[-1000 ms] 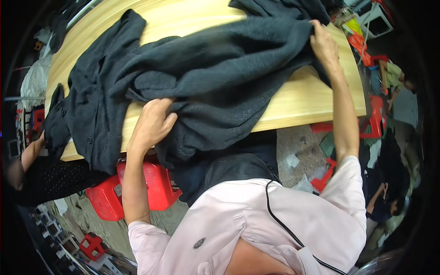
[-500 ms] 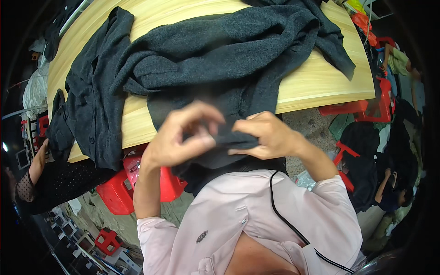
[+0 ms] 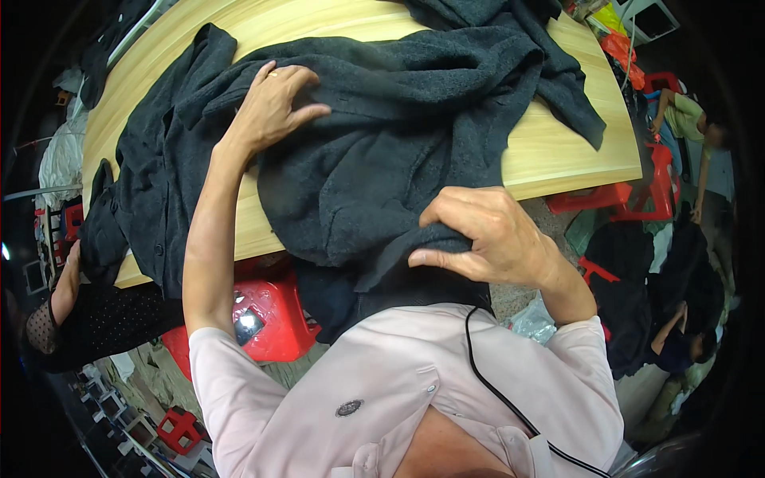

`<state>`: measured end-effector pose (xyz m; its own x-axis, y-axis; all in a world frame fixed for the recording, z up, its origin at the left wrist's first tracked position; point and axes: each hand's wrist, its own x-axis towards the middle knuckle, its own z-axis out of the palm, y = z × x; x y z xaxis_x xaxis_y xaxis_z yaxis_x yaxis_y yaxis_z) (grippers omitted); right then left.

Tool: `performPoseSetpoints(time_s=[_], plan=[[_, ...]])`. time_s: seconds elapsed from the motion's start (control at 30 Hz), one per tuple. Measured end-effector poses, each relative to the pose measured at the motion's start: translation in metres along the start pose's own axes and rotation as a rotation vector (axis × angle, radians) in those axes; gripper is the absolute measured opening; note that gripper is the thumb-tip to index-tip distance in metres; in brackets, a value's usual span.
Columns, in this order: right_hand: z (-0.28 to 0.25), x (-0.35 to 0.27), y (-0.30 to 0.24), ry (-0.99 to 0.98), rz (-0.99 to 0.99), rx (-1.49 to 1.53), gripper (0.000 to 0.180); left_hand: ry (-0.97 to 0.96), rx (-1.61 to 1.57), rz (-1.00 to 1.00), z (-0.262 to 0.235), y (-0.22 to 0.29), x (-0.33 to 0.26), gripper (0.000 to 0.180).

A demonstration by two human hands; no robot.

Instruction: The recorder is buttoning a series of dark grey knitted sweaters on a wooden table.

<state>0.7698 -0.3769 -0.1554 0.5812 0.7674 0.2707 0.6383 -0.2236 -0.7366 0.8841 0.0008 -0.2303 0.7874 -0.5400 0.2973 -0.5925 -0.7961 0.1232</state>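
Observation:
A dark grey knit garment (image 3: 374, 183) lies bunched over the table, with its lower part hanging past the near edge toward my body. My right hand (image 3: 490, 235) pinches a folded edge of this garment between thumb and fingers, close to my waist. Farther off and to the left, my left hand (image 3: 275, 107) rests on or just above the upper folds, its thumb and fingers apart and holding nothing. Another dark grey garment (image 3: 163, 199) with buttons down its front lies to the left, partly under or against the first; where they separate is hard to see.
The wooden table (image 3: 570, 163) has a curved-looking near edge. Red plastic stools (image 3: 279, 323) stand below it. At the left, another person's hand (image 3: 74, 256) touches the buttoned garment's end. More dark cloth (image 3: 454, 12) lies at the far side. People sit or stand at the right.
My left hand has moved from beside my right hand up and left onto the garment's far folds. The cloth is more spread out. My right hand keeps its hold, slightly farther right.

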Motion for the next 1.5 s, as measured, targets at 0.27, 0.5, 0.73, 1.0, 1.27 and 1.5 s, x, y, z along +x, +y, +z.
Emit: performPoseSetpoints(time_s=[0.27, 0.5, 0.73, 1.0, 1.27, 1.5], plan=[[0.002, -0.005, 0.016, -0.088, 0.228, -0.164, 0.041, 0.351, -0.075, -0.597, -0.005, -0.040, -0.011, 0.019], [0.002, -0.001, 0.021, 0.049, 0.156, -0.174, 0.034, 0.700, -0.193, -0.232, -0.020, 0.108, 0.002, 0.013], [-0.018, 0.012, 0.021, 0.256, 0.086, -0.122, 0.017, -0.190, -1.436, -0.661, -0.013, 0.239, -0.081, 0.009], [-0.029, 0.014, -0.019, 0.154, -0.052, -0.007, 0.018, 0.448, -0.818, -0.310, -0.009, 0.258, -0.054, 0.033], [-0.030, 0.007, -0.007, 0.272, 0.009, -0.027, 0.016, 0.090, -1.461, -0.776, -0.090, 0.274, -0.090, 0.025], [-0.082, -0.008, 0.025, 0.710, 0.169, -0.131, 0.016, 0.037, -1.339, -0.913, -0.141, 0.167, -0.145, 0.018]])
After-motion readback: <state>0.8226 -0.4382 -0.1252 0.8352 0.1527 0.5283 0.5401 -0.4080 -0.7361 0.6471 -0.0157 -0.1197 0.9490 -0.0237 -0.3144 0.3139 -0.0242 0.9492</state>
